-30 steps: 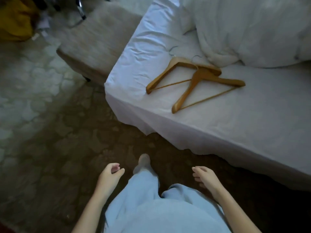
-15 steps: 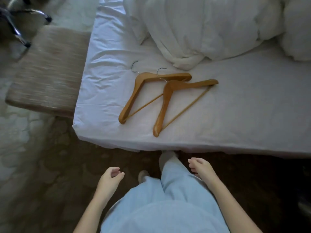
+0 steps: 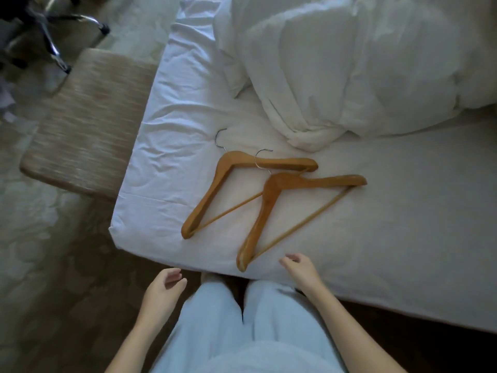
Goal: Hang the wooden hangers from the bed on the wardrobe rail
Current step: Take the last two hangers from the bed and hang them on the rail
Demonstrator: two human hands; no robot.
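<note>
The wardrobe rail lay outside the frame. The bed [image 3: 403, 211] was cut off at the top and right edges, and only part of a wheeled chair base [image 3: 53, 30] showed, blurred, at the upper left. The rumpled duvet [image 3: 349, 71] covered the upper part of the mattress. The floor and the striped bench [image 3: 88, 117] beside the bed were dim and soft in focus.

Both hangers lay flat on the white sheet near the bed's corner. The left hanger [image 3: 212, 189] lay with its metal hook pointing away from the person. The right hanger [image 3: 269, 211] overlapped it, its hook resting across the left hanger's far arm. Its near arm tip reached close to the mattress edge.

The right hand [image 3: 300, 267] was over the sheet edge, just beside the right hanger's near tip, fingers loosely curled and apart, grasping nothing and not touching the wood. The left hand [image 3: 161, 289] hung off the bed, over the floor, fingers loosely curled and empty.
</note>
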